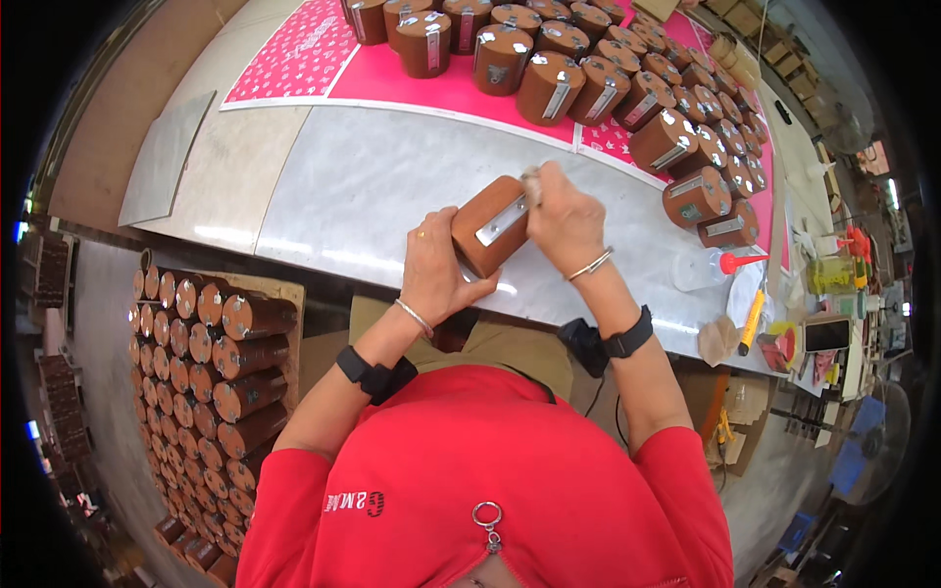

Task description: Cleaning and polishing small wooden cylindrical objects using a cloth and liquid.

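Observation:
A brown cylindrical case (478, 257) with a light metal-looking strip down its side is held tilted above the grey tabletop (343, 186). My left hand (431, 267) is closed around its near left end, the thumb along the lower side. At the other end my right hand (567, 220) pinches a small greyish-beige cloth (532, 184) and presses it to the case's rim. The fingertips of my right hand are partly hidden by the cloth and the hand itself.
Many similar brown cases (554, 88) stand on a pink mat (368, 83) at the back. More lie stacked on the left (250, 353). On the right are a clear bottle with a red nozzle (730, 263), a yellow cutter (753, 321), a crumpled cloth (718, 339) and a phone (826, 336).

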`<state>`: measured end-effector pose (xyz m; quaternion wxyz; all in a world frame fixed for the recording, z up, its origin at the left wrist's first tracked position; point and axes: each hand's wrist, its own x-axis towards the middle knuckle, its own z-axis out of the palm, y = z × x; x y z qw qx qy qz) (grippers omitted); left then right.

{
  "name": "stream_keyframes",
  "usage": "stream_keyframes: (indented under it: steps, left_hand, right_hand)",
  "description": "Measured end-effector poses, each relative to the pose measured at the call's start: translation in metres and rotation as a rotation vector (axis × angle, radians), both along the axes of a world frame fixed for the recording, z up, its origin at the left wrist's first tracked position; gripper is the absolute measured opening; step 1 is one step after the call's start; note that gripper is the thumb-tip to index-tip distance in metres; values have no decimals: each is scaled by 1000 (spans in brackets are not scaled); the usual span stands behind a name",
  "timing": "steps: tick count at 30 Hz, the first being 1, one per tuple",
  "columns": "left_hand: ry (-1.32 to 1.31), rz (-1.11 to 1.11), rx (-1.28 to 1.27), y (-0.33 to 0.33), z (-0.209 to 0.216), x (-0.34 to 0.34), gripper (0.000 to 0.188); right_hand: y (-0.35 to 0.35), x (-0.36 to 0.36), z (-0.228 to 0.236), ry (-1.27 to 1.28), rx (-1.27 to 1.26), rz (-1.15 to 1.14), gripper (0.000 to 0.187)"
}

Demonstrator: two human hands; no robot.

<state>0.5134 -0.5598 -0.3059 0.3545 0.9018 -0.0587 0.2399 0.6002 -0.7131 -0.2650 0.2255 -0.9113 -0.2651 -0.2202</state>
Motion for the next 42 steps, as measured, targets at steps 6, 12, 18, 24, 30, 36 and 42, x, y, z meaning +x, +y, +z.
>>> stream_keyframes:
  steps: [6, 12, 18, 24, 30, 36, 42]
  left_hand:
    - [-37, -41, 54, 3, -5, -5, 91]
    - [180, 34, -207, 8, -4, -18, 90]
    - [-169, -15, 171, 14, -12, 3, 80]
    - [-80, -48, 42, -2, -8, 3, 85]
    - [-167, -43, 97, -7, -9, -1, 92]
    - [-245, -42, 189, -4, -25, -1, 92]
    - [81, -59, -127, -3, -3, -13, 90]
  right_hand:
    - [22, -29, 3, -57, -55, 172, 14]
    - [6, -2, 11, -30, -52, 86, 9]
    - [33, -42, 9, -36, 10, 353, 9]
    - [10, -22, 1, -98, -5, 178, 11]
    - [-4, -13, 6, 28, -27, -7, 10]
    - [26, -50, 13, -81, 25, 256, 11]
    - [-19, 6, 7, 29, -59, -65, 9]
